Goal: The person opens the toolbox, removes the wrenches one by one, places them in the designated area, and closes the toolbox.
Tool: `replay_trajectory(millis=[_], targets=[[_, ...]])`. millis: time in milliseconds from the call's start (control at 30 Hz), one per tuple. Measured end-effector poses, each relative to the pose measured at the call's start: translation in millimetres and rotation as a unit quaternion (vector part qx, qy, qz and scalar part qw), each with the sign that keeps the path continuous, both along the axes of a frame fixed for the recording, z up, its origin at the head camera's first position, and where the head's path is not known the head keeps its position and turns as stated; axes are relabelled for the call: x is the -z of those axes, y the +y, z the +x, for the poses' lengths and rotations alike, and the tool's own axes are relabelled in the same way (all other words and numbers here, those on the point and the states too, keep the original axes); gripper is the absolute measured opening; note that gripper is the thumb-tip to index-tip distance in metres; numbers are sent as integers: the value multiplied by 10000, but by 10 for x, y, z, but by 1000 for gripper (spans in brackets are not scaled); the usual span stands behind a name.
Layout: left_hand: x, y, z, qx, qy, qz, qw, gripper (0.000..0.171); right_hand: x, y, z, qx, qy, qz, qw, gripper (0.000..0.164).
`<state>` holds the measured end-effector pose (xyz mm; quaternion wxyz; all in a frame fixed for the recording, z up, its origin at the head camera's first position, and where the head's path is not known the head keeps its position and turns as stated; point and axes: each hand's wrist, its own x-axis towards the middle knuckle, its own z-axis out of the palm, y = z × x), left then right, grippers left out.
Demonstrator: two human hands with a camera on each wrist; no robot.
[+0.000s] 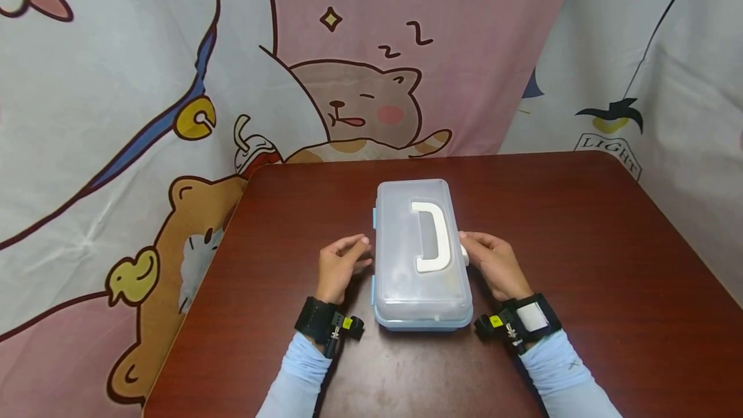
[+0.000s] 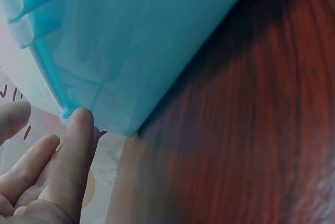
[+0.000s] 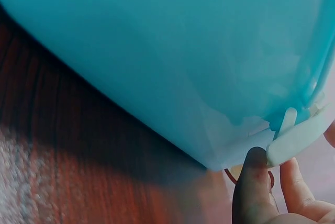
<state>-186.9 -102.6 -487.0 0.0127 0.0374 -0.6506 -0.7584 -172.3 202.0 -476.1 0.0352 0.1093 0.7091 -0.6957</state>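
Note:
A plastic carry box (image 1: 420, 302) with a clear lid, a light-blue base and a white handle (image 1: 441, 237) lies lengthwise between my two hands, its lid down. My left hand (image 1: 339, 269) is at its left side, fingers loosely bent; in the left wrist view a fingertip (image 2: 81, 122) overlaps the blue wall near the hinge rail (image 2: 49, 77). On the right side, my right hand (image 1: 496, 263) has its fingertips at the white latch (image 1: 465, 255). In the right wrist view the latch (image 3: 296, 140) stands tilted out from the wall, with a fingertip (image 3: 256, 156) at its lower end.
The box stands on a reddish-brown wooden table (image 1: 580, 244) with rounded far corners. Behind and to the left hangs a cartoon-printed cloth (image 1: 493, 31). Black straps with small cameras (image 1: 351, 326) sit on both wrists.

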Motion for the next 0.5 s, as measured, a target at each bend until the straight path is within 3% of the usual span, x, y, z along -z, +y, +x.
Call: replay_trajectory(millis=[133,367,500], targets=[[-19,32,15,-1,97,-145,9998,42,-19,7,8,-16,10,140,9999,63],[-61,110,70,96,315,-531,9980,36,-40,30,13,-38,-7,1039,9946,74],[-79,119,89,111,427,-538,9976,36,-26,29,10,28,76,1115,9937,70]])
